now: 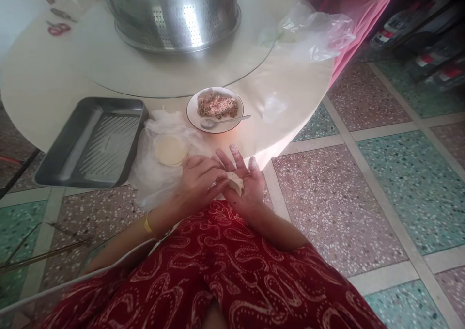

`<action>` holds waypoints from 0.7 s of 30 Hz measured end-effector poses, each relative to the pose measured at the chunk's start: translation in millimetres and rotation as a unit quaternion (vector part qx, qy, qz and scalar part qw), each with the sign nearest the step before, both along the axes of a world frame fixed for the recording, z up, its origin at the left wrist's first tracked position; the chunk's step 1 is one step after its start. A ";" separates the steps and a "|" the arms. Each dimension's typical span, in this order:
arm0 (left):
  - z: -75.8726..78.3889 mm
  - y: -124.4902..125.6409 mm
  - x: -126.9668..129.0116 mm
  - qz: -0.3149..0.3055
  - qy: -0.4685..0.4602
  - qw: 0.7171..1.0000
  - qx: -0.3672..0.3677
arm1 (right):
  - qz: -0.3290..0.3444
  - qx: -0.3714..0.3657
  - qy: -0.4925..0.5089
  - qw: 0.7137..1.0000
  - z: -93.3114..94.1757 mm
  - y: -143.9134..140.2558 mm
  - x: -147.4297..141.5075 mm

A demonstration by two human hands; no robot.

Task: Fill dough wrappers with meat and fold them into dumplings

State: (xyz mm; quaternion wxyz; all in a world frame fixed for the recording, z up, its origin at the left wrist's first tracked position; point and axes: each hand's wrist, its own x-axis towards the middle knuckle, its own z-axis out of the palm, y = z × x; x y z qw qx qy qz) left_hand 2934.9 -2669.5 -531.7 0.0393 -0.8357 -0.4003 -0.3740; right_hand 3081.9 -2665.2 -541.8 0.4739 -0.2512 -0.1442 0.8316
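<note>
A pleated dumpling (235,182) rests in my right hand (251,189), between the palm and the thumb. The right hand's fingertips are dusted with white flour and stand apart. From the other side my left hand (200,180) closes on the dumpling's edge, its thumb and fingers pinched together. Just beyond the left hand, round dough wrappers (170,149) lie stacked on a clear plastic bag (150,176). A white bowl (192,119) ahead of both hands holds minced filling (218,105), with a metal spoon (209,124) lying in it.
A dark baking tray (136,118) stands at the table's left edge. On the glass turntable (101,72) sits a large perforated metal basin (174,19). Red scissors (58,29) lie far left. Crumpled plastic (312,31) is at the right, near a pink cloth (354,9).
</note>
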 end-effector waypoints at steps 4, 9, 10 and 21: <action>1.0 -0.7 2.9 -0.003 0.005 1.000 0.026 | -0.011 -0.029 0.001 1.000 1.5 1.1 -0.4; 3.9 -3.1 5.5 0.020 -0.011 1.000 0.000 | -0.027 -0.032 -0.019 0.999 7.2 1.7 -0.2; 4.0 -2.9 6.0 0.023 -0.014 1.000 -0.006 | -0.028 -0.029 -0.018 0.999 6.9 1.8 -0.3; 4.2 2.3 6.3 -0.028 -0.033 0.999 -0.003 | -0.005 0.032 -0.058 0.998 1.1 0.6 0.4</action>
